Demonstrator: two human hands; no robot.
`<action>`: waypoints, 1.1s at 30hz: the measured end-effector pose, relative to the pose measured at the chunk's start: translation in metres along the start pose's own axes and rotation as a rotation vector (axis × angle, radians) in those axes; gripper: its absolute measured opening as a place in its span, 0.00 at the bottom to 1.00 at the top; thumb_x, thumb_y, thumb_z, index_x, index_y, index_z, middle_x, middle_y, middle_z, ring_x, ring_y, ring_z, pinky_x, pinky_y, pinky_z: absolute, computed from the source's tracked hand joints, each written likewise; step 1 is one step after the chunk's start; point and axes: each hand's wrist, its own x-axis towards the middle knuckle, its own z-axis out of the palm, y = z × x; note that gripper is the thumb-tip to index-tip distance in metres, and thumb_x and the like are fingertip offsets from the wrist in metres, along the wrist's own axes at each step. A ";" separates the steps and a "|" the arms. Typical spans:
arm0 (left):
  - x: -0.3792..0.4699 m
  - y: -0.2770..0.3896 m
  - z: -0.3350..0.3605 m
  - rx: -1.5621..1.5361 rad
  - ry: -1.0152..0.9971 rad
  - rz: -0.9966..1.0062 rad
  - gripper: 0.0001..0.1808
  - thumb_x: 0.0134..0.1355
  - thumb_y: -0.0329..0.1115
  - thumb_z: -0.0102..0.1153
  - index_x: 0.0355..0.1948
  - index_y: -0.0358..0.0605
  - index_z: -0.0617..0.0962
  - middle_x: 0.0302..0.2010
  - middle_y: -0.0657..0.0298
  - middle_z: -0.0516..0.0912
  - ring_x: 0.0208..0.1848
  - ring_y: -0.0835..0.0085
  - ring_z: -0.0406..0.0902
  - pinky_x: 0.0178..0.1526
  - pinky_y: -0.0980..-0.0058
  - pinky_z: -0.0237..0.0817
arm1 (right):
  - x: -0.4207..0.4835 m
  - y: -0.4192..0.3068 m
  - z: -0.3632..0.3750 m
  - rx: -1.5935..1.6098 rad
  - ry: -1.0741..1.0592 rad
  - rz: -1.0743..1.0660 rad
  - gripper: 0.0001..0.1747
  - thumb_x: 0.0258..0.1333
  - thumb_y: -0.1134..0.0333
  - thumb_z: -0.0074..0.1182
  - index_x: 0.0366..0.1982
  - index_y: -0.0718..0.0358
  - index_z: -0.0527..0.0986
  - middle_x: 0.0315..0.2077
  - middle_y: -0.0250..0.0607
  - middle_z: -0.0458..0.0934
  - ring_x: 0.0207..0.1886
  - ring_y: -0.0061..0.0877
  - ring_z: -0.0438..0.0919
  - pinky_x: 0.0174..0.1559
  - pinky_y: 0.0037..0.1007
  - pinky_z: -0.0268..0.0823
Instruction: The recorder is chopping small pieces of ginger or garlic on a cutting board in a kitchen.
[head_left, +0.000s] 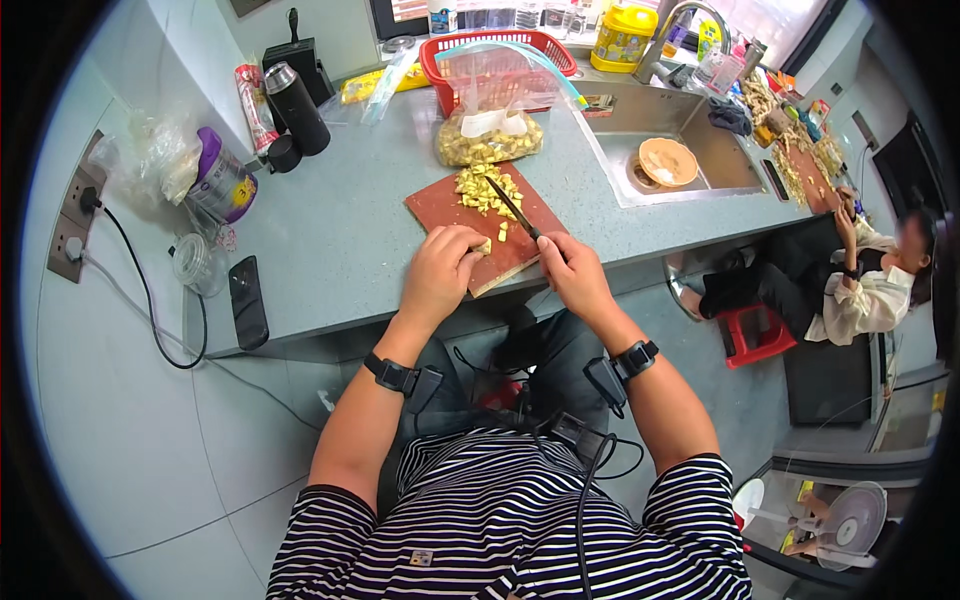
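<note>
On the grey counter lies a reddish-brown cutting board (442, 204), turned at an angle. My left hand (444, 268) pinches a small pale yellow piece (485, 246) over its near left part. In my right hand (574, 271) is the black handle of a knife (507, 199), whose dark blade points away and to the left, over the board. A heap of diced pale yellow pieces (474, 187) sits on the board's far corner, beside the blade, with a few loose dice nearer my left hand. Just behind the board stands a clear zip bag (489, 142) filled with similar dice.
Behind the bag is a red plastic basket (442, 71). A steel sink (720, 142) with an orange bowl (668, 162) lies to the right. At left are a black thermos (298, 109), a tin (225, 180) and a phone (248, 302). Another person (862, 285) sits at far right.
</note>
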 end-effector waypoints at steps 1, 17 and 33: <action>0.001 0.002 -0.001 -0.002 -0.004 -0.005 0.10 0.67 0.25 0.74 0.49 0.39 0.89 0.51 0.57 0.92 0.57 0.54 0.87 0.60 0.58 0.79 | -0.002 -0.001 -0.001 0.047 -0.016 0.030 0.22 0.88 0.53 0.55 0.48 0.65 0.86 0.25 0.33 0.80 0.25 0.20 0.78 0.32 0.32 0.70; 0.001 0.003 -0.001 -0.028 -0.006 -0.029 0.09 0.67 0.24 0.73 0.49 0.38 0.89 0.49 0.56 0.91 0.56 0.53 0.86 0.59 0.59 0.78 | -0.035 -0.022 -0.017 0.622 -0.213 0.224 0.21 0.92 0.53 0.49 0.58 0.64 0.82 0.27 0.32 0.80 0.17 0.16 0.69 0.21 0.22 0.58; 0.000 0.000 0.002 -0.029 -0.002 -0.017 0.10 0.67 0.29 0.75 0.48 0.40 0.89 0.49 0.58 0.90 0.56 0.54 0.85 0.59 0.57 0.78 | -0.035 -0.023 -0.011 -0.154 -0.119 0.078 0.21 0.87 0.54 0.53 0.51 0.65 0.86 0.27 0.40 0.84 0.31 0.32 0.83 0.39 0.39 0.74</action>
